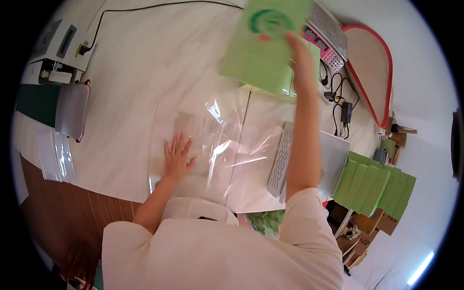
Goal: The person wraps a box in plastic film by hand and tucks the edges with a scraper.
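With fingers [181, 141] of the left hand [178, 159] spread wide, rested on clear plastic film [220, 150] over the worktop [128, 87]; with the right hand [302, 65], blurred and partly hidden, clasped a green box [251, 55] by its edge, near the scale [333, 31].

At the far left of the table [130, 63], a white machine [67, 41] is seen, with a black cord [85, 49] plugged into its side; a dark green belt [38, 104] is set below it. To the right, a pink scale [333, 61] with a keypad, a black power adapter [346, 112] and a white keyboard [280, 166] can be made out. A red-edged beige panel [372, 67] is placed beyond the scale, and a lit tube lamp [420, 268] is mounted at lower right.
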Tool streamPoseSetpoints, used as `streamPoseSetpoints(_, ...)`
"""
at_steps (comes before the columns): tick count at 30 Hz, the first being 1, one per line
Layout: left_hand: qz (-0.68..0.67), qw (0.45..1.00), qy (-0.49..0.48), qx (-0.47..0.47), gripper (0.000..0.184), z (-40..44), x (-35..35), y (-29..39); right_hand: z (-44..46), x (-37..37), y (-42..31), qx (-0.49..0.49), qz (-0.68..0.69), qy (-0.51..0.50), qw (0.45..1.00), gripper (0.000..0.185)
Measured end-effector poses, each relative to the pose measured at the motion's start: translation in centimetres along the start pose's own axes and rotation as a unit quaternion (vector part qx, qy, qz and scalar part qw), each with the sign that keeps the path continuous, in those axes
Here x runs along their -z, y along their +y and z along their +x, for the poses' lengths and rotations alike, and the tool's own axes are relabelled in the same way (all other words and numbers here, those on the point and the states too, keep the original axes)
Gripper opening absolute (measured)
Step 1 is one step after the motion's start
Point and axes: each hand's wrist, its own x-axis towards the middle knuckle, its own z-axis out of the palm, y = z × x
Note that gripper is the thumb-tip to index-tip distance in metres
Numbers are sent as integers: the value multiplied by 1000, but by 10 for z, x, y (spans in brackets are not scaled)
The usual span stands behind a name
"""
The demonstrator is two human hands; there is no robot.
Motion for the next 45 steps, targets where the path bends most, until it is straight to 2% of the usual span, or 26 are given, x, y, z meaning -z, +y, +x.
streamPoseSetpoints(1, -2, 1000, 5, 0, 79, 0, 0, 0, 18, -30, 12, -13, -110, 56, 992, 78)
streamPoseSetpoints(3, -1, 1000, 17, -4, 79, -1, 0, -1, 30, -80, 25, 20, -207, 79, 975, 74)
streamPoseSetpoints(4, 0, 1000, 20, -5, 79, -2, -2, -1, 36, -100, 36, 25, -204, 84, 975, 74)
streamPoseSetpoints(6, 4, 1000, 27, -4, 78, -1, -1, -2, 45, -130, 53, 49, -378, 165, 910, 68)
streamPoseSetpoints(10, -13, 1000, 22, -1, 76, -2, -1, -2, 46, -145, 81, 15, -435, 189, 880, 66)
streamPoseSetpoints(12, -22, 1000, 18, -6, 75, -2, -1, -2, 49, -142, 102, -15, -472, 176, 864, 59)
streamPoseSetpoints(13, -18, 1000, 17, -6, 75, -1, -1, -2, 52, -142, 112, -21, -472, 180, 863, 59)
streamPoseSetpoints(15, -14, 1000, 10, -18, 75, -2, -1, -2, 58, -144, 127, 109, -467, 242, 843, 50)
streamPoseSetpoints(22, -16, 999, 28, -18, 78, -3, 3, -2, 74, -148, 138, 141, -456, 225, 849, 39)
streamPoseSetpoints(24, -23, 999, 30, -16, 78, -4, 3, 0, 61, -142, 153, 227, -428, 174, 857, 39)
streamPoseSetpoints(26, -20, 999, 41, -21, 76, -3, 0, 0, -32, -131, 131, 344, -391, 112, 846, 39)
streamPoseSetpoints(27, -25, 999, 40, -27, 76, -3, -1, 1, -70, -130, 153, 411, -314, 43, 855, 42)
streamPoseSetpoints(28, -16, 999, 43, -28, 78, -3, -2, 1, -118, -121, 145, 398, -313, -49, 861, 44)
streamPoseSetpoints(29, -5, 999, 45, -28, 80, -4, -2, -1, -155, -110, 148, 392, -318, -72, 860, 45)
streamPoseSetpoints(32, 25, 997, 62, -42, 81, -6, -16, -8, -251, -68, 200, 239, -381, -70, 891, 54)
streamPoseSetpoints(36, 24, 997, 62, -48, 78, -3, -14, -7, -337, -12, 250, 94, -519, -102, 844, 77)
streamPoseSetpoints(38, 41, 996, 55, -50, 81, -5, -13, -6, -341, 10, 238, 21, -564, -97, 820, 89)
streamPoseSetpoints(42, 36, 996, 39, -71, 88, -9, -9, -16, -318, 27, 243, 71, -532, -56, 842, 99)
streamPoseSetpoints(44, 37, 996, -10, -82, 87, -15, -2, -17, -311, 32, 249, 104, -560, -56, 820, 77)
streamPoseSetpoints(45, 42, 996, -8, -80, 87, -19, 1, -18, -313, 37, 255, 107, -556, -55, 822, 77)
